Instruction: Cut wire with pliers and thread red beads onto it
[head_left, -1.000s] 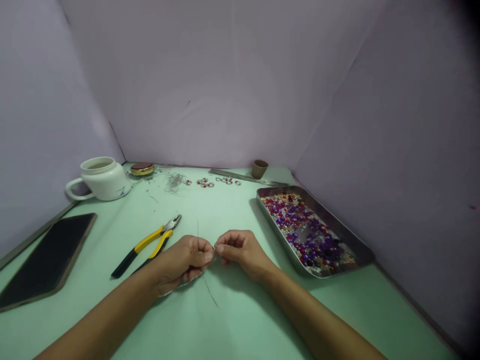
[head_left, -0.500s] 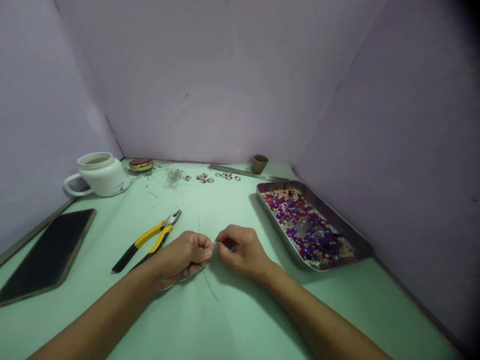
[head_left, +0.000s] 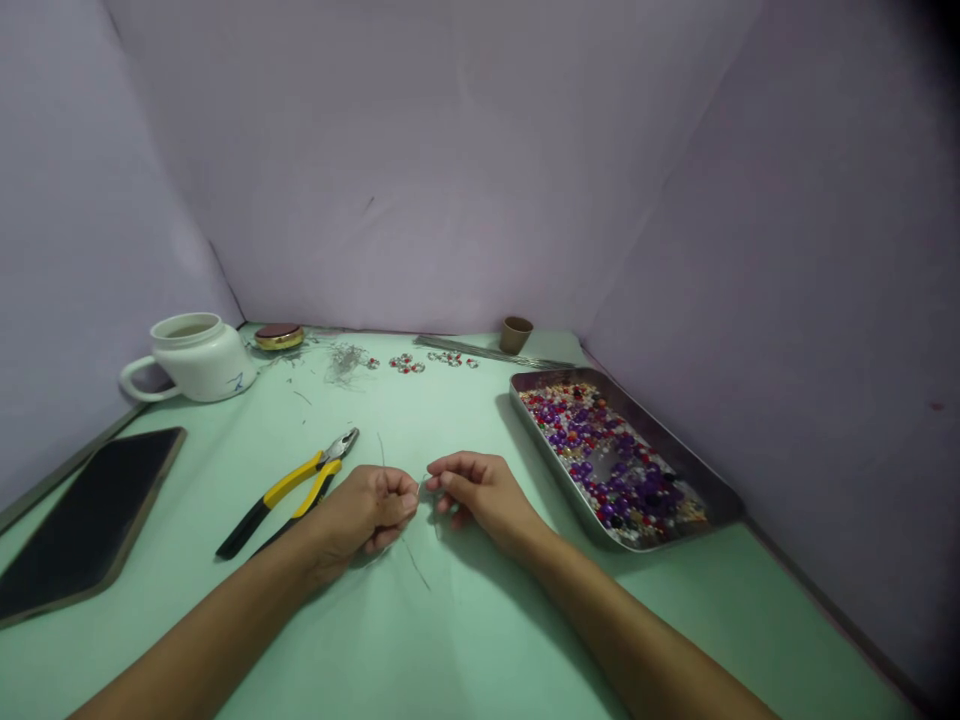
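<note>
Wire (head_left: 381,450) clamped in my left hand (head_left: 371,510), right hand (head_left: 480,495) just beside, can't tell if shut, pliers (head_left: 298,477) on counter (head_left: 465,640).

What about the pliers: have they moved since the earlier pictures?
No; the pliers lie where they did, left of the metal tray, with no visible shift against it.
</note>
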